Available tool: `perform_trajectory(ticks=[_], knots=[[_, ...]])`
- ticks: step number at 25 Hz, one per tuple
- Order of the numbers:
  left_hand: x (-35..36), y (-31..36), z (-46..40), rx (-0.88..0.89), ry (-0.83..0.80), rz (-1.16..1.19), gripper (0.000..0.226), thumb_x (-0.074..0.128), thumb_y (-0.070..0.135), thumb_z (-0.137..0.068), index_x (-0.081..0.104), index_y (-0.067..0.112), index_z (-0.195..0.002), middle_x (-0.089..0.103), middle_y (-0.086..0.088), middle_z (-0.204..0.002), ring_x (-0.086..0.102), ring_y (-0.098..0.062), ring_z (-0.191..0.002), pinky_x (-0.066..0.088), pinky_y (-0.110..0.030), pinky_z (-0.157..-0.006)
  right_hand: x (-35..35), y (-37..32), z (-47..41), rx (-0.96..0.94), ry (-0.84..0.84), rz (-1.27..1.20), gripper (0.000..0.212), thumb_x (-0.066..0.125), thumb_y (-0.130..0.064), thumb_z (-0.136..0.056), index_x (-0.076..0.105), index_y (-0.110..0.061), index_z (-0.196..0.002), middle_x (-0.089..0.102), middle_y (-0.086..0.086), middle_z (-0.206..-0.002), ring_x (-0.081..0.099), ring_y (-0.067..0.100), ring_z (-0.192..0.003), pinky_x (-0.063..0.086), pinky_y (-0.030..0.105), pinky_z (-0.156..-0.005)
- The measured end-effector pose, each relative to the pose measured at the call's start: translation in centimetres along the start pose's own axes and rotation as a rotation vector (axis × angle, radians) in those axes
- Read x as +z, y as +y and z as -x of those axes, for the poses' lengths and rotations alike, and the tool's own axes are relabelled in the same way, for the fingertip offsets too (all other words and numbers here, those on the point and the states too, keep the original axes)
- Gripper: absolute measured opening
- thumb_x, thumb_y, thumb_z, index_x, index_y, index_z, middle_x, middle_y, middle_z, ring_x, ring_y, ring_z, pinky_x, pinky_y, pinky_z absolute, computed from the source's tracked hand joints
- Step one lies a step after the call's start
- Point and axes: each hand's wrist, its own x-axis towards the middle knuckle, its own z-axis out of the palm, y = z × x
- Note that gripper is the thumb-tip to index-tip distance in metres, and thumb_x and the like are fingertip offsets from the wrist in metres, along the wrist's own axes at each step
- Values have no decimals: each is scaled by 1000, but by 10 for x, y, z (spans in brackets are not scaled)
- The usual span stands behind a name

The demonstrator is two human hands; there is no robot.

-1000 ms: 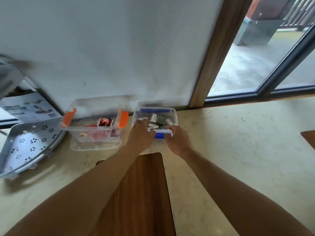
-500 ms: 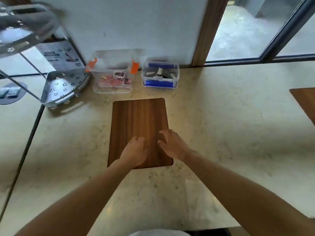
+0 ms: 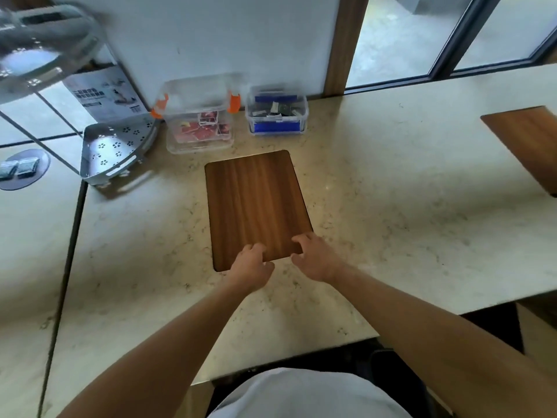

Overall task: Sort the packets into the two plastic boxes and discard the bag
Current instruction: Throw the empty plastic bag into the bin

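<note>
Two clear plastic boxes stand against the back wall. The orange-clipped box (image 3: 197, 146) on the left holds several red packets (image 3: 200, 131). The blue-clipped box (image 3: 275, 129) to its right holds several dark and white packets (image 3: 275, 109). My left hand (image 3: 251, 265) and my right hand (image 3: 316, 256) hover over the near edge of a brown wooden board (image 3: 256, 200), far from both boxes. Both hands hold nothing and their fingers are loosely curled apart. I see no bag.
A grey perforated corner rack (image 3: 114, 152) stands left of the boxes, with a printed carton (image 3: 102, 95) behind it. Two small packets (image 3: 19, 168) lie on a round disc at far left. A second wooden board (image 3: 527, 140) sits at the right. The marble counter (image 3: 391, 206) ends near my body.
My hands have let go of the blue-clipped box and pulled back to the near edge of the wooden board. The view has pulled back and tilted down.
</note>
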Motion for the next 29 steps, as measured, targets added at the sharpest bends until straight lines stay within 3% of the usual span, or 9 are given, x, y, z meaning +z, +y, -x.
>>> perform_trajectory(ticks=[6, 11, 14, 18, 21, 23, 25, 29], knots=[[35, 35, -7, 191, -116, -114, 51, 57, 30, -96, 49, 12, -143, 50, -14, -146, 48, -33, -132, 42, -42, -109, 24, 49, 69, 206, 279, -44, 43, 55, -28, -93, 56, -12, -134, 43, 13, -142, 40, 31, -131, 37, 39, -111], [98, 106, -6, 649, -359, -390, 63, 54, 30, -96, 33, 16, -154, 28, -12, -164, 26, -35, -149, 31, -47, -118, 79, 115, 146, 357, 410, 140, 43, 49, -31, -94, 59, -14, -132, 50, 13, -143, 41, 33, -134, 32, 45, -116], [140, 124, 16, 783, -329, -531, 60, 52, 36, -96, 36, 19, -152, 33, -12, -160, 28, -37, -147, 34, -50, -115, 106, 129, 173, 361, 457, 32, 38, 49, -23, -98, 58, -13, -134, 48, 14, -145, 37, 32, -137, 33, 46, -116], [181, 119, 45, 665, -200, -351, 34, 56, 26, -94, 61, 11, -124, 59, -11, -127, 54, -34, -119, 48, -42, -96, 118, 136, 179, 421, 642, -325, 30, 52, -21, -99, 63, -14, -127, 41, 8, -145, 41, 26, -131, 41, 33, -110], [193, 125, 66, 414, -152, -67, 19, 59, 13, -92, 65, 9, -109, 68, -7, -100, 62, -25, -92, 49, -35, -76, 112, 149, 194, 681, 771, -886, 31, 62, -13, -92, 60, -15, -123, 45, 3, -131, 55, 13, -106, 48, 14, -82], [202, 136, 86, 382, -126, -20, 19, 61, 10, -90, 64, 10, -109, 66, -3, -92, 60, -20, -82, 47, -31, -70, 115, 168, 214, 769, 753, -1283, 44, 68, -13, -86, 55, -18, -127, 56, 4, -121, 62, 17, -97, 55, 25, -76], [218, 151, 107, 312, -166, 84, 28, 65, 8, -87, 60, 11, -113, 68, -4, -91, 64, -19, -74, 54, -33, -64, 126, 191, 242, 779, 689, -1543, 47, 71, -13, -83, 52, -19, -125, 66, 9, -112, 68, 22, -88, 58, 35, -72], [273, 180, 144, 22, -416, 412, 41, 74, 0, -83, 56, 7, -119, 70, -18, -90, 68, -21, -63, 53, -24, -48, 160, 247, 314, 777, 620, -1690, 24, 72, -7, -89, 67, -2, -112, 68, 9, -79, 61, 16, -63, 49, 25, -56]])
